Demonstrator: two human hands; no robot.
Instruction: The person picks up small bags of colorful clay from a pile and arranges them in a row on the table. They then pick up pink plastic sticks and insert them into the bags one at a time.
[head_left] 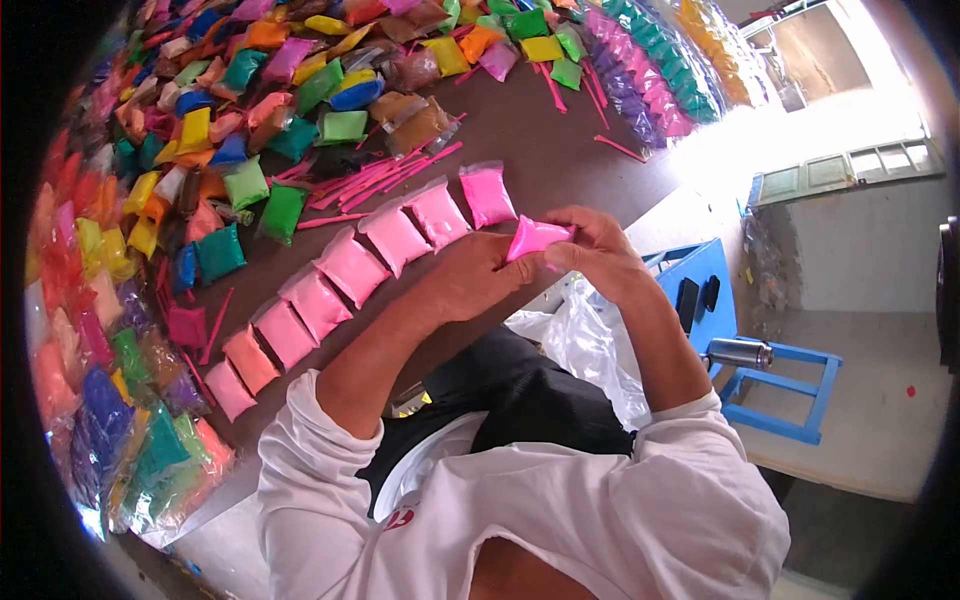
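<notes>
Between my two hands, near the table's front edge, is a small bright pink plastic packet [537,238]. My left hand [490,268] grips its left side, and my right hand [597,250] pinches its right end. Just beyond my hands lies another hot pink packet [487,194], the last in a slanting row on the brown table [520,125]. Down the row to the left come several light pink packets [317,303] and one peach packet [250,360], set side by side.
Thin pink plastic sticks [380,180] lie loose behind the row. A big heap of many-coloured packets [250,185] covers the table's left and back. Strips of wrapped packets [655,75] stand at the back right. To my right, a blue stool [705,300] holds a metal flask [740,353]. Clear plastic bags [590,345] hang by my lap.
</notes>
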